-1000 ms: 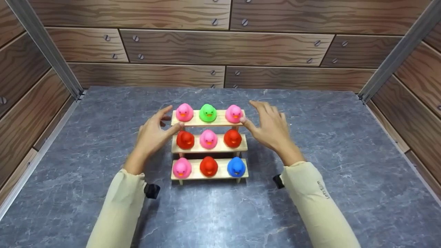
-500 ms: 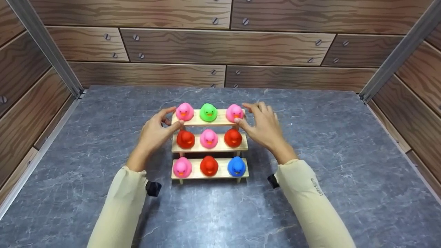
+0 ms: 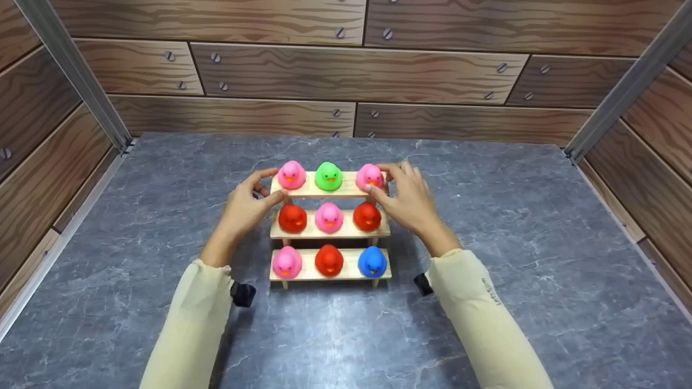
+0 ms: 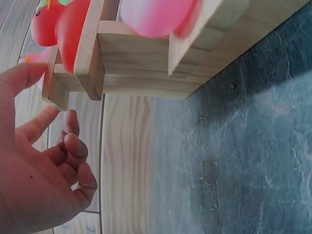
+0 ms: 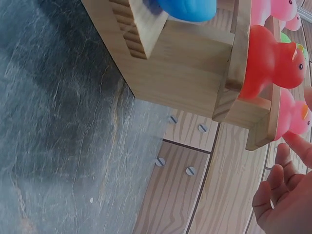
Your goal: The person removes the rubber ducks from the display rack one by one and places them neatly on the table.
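A three-tier wooden stand point(image 3: 330, 277) holds small rubber ducks, three to a tier. My left hand point(image 3: 246, 205) is at the left end of the top tier, thumb at its front edge and index finger behind, pinching the shelf end; the other fingers curl loosely, touching nothing. On the right, my right hand point(image 3: 408, 200) has its thumb in front of the pink duck point(image 3: 370, 176) and its index finger behind it, pinching it. A pink duck point(image 3: 292, 175) and a green duck point(image 3: 328, 176) share that top shelf. The blue duck point(image 5: 190, 9) is on the lowest tier.
Red ducks point(image 3: 292, 218) sit at both ends of the middle tier. Below are another red duck point(image 3: 328, 260) and a pink duck point(image 3: 287, 262). The grey marbled tabletop point(image 3: 335, 340) is bounded by wood-patterned walls point(image 3: 346, 75) with metal corner posts point(image 3: 611, 92).
My right hand has moved left and closed in around the top right pink duck. The left hand has shifted slightly towards the shelf end. The ducks keep their places.
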Motion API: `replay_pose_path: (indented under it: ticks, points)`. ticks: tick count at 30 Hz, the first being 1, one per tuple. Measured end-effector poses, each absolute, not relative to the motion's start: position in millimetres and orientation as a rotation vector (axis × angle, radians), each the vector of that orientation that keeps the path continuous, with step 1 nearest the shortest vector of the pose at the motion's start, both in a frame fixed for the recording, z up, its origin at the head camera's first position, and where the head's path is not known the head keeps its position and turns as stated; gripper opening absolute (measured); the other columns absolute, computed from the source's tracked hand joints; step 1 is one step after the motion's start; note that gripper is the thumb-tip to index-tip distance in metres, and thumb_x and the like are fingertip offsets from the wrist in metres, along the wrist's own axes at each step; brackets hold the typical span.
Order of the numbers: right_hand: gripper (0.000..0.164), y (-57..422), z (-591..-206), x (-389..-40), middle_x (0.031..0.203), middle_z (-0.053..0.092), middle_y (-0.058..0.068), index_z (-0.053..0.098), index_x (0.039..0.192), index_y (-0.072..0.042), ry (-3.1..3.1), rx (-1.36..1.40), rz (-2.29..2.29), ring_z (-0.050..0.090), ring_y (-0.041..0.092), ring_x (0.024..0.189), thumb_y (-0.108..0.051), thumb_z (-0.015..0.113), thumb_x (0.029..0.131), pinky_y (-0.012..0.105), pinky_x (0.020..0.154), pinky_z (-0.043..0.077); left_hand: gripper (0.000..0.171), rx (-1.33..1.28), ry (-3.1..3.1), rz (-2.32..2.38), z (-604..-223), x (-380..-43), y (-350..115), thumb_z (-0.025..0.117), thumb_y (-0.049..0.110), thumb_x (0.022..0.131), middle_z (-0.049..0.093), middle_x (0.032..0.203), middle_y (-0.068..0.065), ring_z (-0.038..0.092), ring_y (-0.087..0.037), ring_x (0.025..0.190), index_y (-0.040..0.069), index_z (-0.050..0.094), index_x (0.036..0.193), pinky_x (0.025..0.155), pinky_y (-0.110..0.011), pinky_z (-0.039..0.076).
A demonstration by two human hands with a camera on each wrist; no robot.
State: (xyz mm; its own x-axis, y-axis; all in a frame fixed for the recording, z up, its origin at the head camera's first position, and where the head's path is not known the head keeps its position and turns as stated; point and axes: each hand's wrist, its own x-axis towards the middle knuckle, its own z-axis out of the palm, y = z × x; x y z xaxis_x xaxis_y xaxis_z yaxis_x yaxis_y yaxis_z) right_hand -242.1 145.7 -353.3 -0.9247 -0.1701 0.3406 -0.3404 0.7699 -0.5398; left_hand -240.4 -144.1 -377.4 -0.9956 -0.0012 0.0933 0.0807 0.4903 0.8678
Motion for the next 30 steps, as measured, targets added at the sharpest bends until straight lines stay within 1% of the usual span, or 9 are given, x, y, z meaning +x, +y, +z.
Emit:
replay_pose_path:
  ticks: [4,10,15,18,22,25,30]
  points:
    - [0.041,145,-355,-242,0.097,0.055,0.016,0.063,0.120,-0.005,-2.670,0.382,0.910,0.045,0.030,0.090,-0.029,0.069,0.087,0.041,0.080,0.034,0.053,-0.057,-2.635,-1.601,-377,-240,-144,0.071,0.026,0.085,0.052,0.086,-0.005,0.048,-0.018,0.077,0.016,0.055,0.135,0.066,-0.025,0.039]
    - [0.036,147,-356,-242,0.096,0.056,0.016,0.064,0.117,-0.004,-2.622,0.395,0.939,0.046,0.030,0.089,-0.025,0.070,0.088,0.038,0.079,0.034,0.055,-0.046,-2.624,-1.663,-377,-240,-144,0.071,0.025,0.084,0.052,0.085,-0.006,0.047,-0.014,0.073,0.016,0.054,0.136,0.060,-0.022,0.038]
    - [0.036,151,-357,-242,0.093,0.055,0.013,0.065,0.115,-0.003,-2.580,0.371,1.010,0.046,0.027,0.084,-0.024,0.071,0.087,0.033,0.075,0.033,0.056,-0.020,-2.626,-1.717,-376,-240,-145,0.072,0.024,0.084,0.050,0.081,-0.005,0.044,-0.013,0.069,0.017,0.053,0.137,0.057,-0.022,0.036]
    - [0.037,154,-357,-242,0.092,0.054,0.012,0.065,0.114,-0.002,-2.559,0.350,1.049,0.047,0.028,0.084,-0.024,0.073,0.086,0.032,0.074,0.033,0.057,0.003,-2.630,-1.747,-375,-240,-145,0.072,0.025,0.084,0.049,0.077,-0.003,0.043,-0.013,0.065,0.018,0.053,0.137,0.055,-0.021,0.035]
    - [0.038,160,-356,-242,0.091,0.055,0.013,0.065,0.113,-0.001,-2.538,0.352,1.062,0.047,0.028,0.082,-0.022,0.075,0.084,0.031,0.073,0.033,0.058,0.022,-2.626,-1.780,-374,-240,-147,0.073,0.025,0.084,0.047,0.074,-0.001,0.041,-0.012,0.063,0.018,0.053,0.138,0.055,-0.022,0.033]
    - [0.038,164,-356,-243,0.092,0.055,0.014,0.065,0.114,0.000,-2.540,0.345,1.076,0.046,0.025,0.081,-0.022,0.075,0.084,0.030,0.072,0.034,0.058,0.029,-2.615,-1.807,-374,-240,-147,0.073,0.024,0.084,0.046,0.070,0.001,0.040,-0.012,0.063,0.018,0.053,0.138,0.056,-0.022,0.031]
    - [0.037,173,-356,-245,0.094,0.056,0.014,0.064,0.114,0.002,-2.545,0.318,1.105,0.049,0.026,0.082,-0.018,0.073,0.085,0.029,0.073,0.036,0.059,0.051,-2.601,-1.845,-373,-240,-147,0.074,0.023,0.083,0.045,0.067,0.003,0.040,-0.011,0.063,0.018,0.053,0.137,0.057,-0.022,0.030]
